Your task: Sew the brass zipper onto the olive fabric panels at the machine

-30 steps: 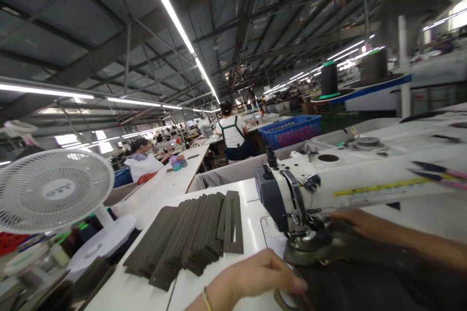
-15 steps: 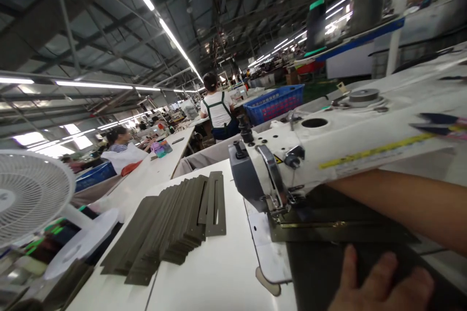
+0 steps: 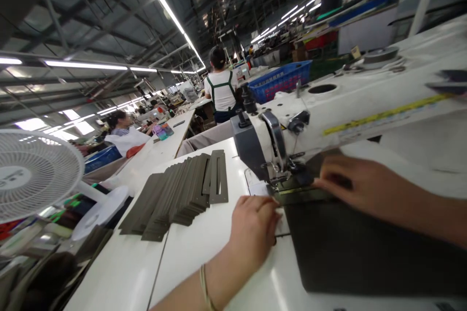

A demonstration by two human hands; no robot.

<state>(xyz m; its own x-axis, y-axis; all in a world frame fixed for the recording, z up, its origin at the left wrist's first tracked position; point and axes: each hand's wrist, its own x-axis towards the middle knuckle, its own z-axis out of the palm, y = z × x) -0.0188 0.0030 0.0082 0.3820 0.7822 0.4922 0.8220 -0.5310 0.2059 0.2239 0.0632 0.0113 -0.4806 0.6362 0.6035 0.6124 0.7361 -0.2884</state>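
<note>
A dark olive fabric panel [image 3: 350, 252] lies on the table under the needle end of a white sewing machine [image 3: 251, 148]. Along its top edge runs a narrow strip [image 3: 306, 197] with a yellowish line. My left hand [image 3: 253, 228], a band round its wrist, is closed at the strip's left end beside the presser foot. Its fingertips are partly hidden. Just right of the presser foot, my right hand [image 3: 343, 180] pinches the dark fabric between thumb and curled fingers. Left of the machine lies a fanned stack of olive pieces [image 3: 175, 197], the rightmost with a long slot.
A white fan [image 3: 36, 175] stands at the left edge. Yellow measuring tape [image 3: 386, 114] runs along the machine arm, with scissors [image 3: 447, 82] on top. Behind are a blue basket [image 3: 279, 80] and a person [image 3: 221, 90] facing away; another person [image 3: 124, 136] sits at left.
My left hand has left the fabric panel's surface and moved left to the strip's end. My right hand has come into sight beside the presser foot. The view has shifted slightly.
</note>
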